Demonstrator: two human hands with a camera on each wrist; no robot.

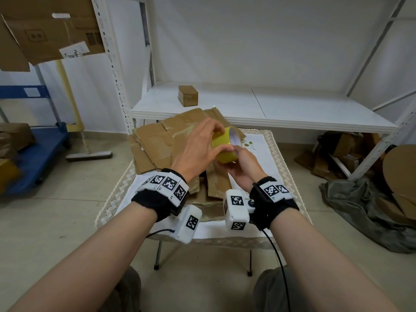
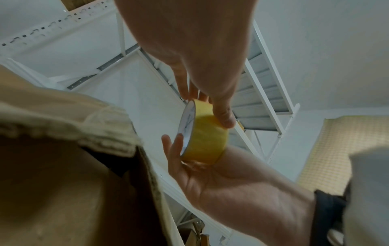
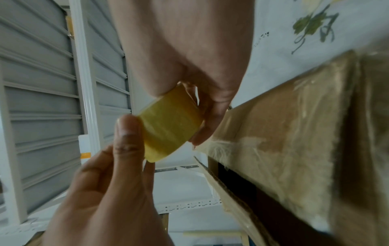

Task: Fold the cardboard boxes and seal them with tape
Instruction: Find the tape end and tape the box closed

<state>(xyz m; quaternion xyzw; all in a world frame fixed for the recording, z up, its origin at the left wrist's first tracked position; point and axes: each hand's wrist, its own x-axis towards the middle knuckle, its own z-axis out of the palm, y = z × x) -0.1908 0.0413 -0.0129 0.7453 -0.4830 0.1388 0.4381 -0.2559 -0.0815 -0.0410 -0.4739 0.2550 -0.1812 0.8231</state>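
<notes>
Fingers of both the left hand (image 1: 198, 149) and right hand (image 1: 242, 168) grip the yellow tape roll (image 1: 224, 146), held above the flattened cardboard boxes (image 1: 157, 143) on the near table (image 1: 265, 140); judged step: finding the tape's free end, next peeling it loose.

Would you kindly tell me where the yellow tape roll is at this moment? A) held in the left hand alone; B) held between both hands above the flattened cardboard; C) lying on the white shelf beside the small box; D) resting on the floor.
B: the left hand and right hand both grip the yellow tape roll above the flattened cardboard.
</notes>
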